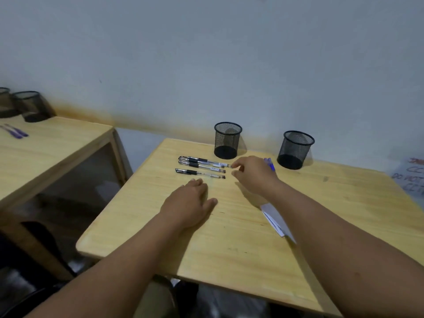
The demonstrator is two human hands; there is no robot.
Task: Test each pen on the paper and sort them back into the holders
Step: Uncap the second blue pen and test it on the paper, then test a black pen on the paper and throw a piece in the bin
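Note:
Three black-capped clear pens (202,167) lie side by side on the wooden table (229,237), in front of the left mesh holder (227,140). A second mesh holder (294,149) stands to the right; both look empty. My right hand (252,174) hovers at the pens' right ends, fingertips touching the tip of the far pen, nothing gripped. Blue pens (269,164) peek out behind that hand. My left hand (190,203) rests flat on the table just below the pens. A folded white paper (275,218) lies partly under my right forearm.
To the left stands another wooden table (52,148) with two dark mesh holders (29,106) and blue pens (16,131). A sheet with handwriting (410,177) sits at the right edge. The wall runs close behind the holders.

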